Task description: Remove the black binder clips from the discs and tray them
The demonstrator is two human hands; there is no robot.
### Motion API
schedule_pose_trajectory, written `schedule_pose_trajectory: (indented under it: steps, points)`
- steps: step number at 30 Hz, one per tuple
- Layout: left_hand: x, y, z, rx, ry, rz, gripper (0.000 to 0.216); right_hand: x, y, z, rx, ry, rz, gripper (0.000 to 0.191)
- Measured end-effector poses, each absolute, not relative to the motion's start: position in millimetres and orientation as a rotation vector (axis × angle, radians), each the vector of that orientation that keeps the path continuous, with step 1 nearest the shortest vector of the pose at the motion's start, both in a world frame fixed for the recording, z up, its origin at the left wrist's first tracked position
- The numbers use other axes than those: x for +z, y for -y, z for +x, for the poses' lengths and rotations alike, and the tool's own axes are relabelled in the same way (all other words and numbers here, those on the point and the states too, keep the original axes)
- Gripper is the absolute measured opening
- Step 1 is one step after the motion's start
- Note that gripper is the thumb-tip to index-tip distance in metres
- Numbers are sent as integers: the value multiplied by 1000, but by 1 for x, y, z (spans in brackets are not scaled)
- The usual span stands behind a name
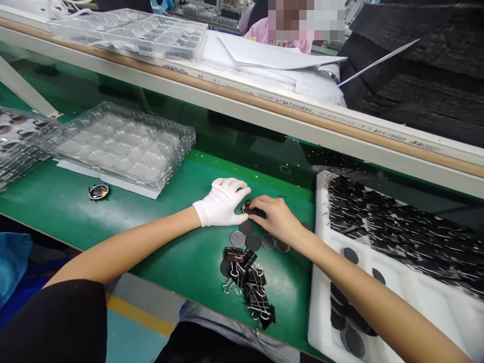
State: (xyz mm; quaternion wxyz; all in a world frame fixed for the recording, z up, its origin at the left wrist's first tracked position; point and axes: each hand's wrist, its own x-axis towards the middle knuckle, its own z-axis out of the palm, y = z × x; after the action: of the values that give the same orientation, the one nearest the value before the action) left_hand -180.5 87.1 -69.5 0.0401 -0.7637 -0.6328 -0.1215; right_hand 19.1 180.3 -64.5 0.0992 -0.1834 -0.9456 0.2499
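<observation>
My right hand [278,217], bare, pinches a small round dark part with a shiny rim [247,206] between thumb and fingertips. Just left of it, my left hand [225,202] wears a white glove. Its thumb and fingers are spread apart around the near side of that part; whether they touch it I cannot tell. Several flat dark discs [253,243] lie on the green table below both hands. Nearer the table's front edge is a loose pile of black binder clips [255,287] with silver wire handles.
At right, a white foam tray [319,302] holds many black binder clips [381,222] and several dark discs [350,255]. Stacked clear plastic trays [124,146] stand at left, near another round part [99,191]. A raised shelf edge [227,83] crosses behind; a person in pink [260,29] is beyond.
</observation>
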Motion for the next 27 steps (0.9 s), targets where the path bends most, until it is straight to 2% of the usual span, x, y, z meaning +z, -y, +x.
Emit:
schedule_pose_trajectory:
  steps: [6, 11, 14, 18, 22, 27]
  points:
    - [-71, -92, -181, -389, 1922, -2358, 69, -68, -183, 22, 774, 2657, -602, 25]
    - [-73, -92, -182, -391, 1959, -2327, 65, -73, -186, 17, 910, 2543, -731, 24]
    - [-73, -93, -182, -378, 1950, -2330, 64, -83, -187, 10, 838, 2535, -882, 20]
    - [-72, -92, -182, -381, 1952, -2331, 65, -81, -181, 12, 720, 2450, -1029, 31]
    - [-71, -91, -180, -382, 1974, -2309, 69, -49, -161, 36, 872, 2604, -811, 21]
    - [-68, -98, -169, -317, 1971, -2271, 74, -23, -129, 62, 1079, 2965, -399, 31]
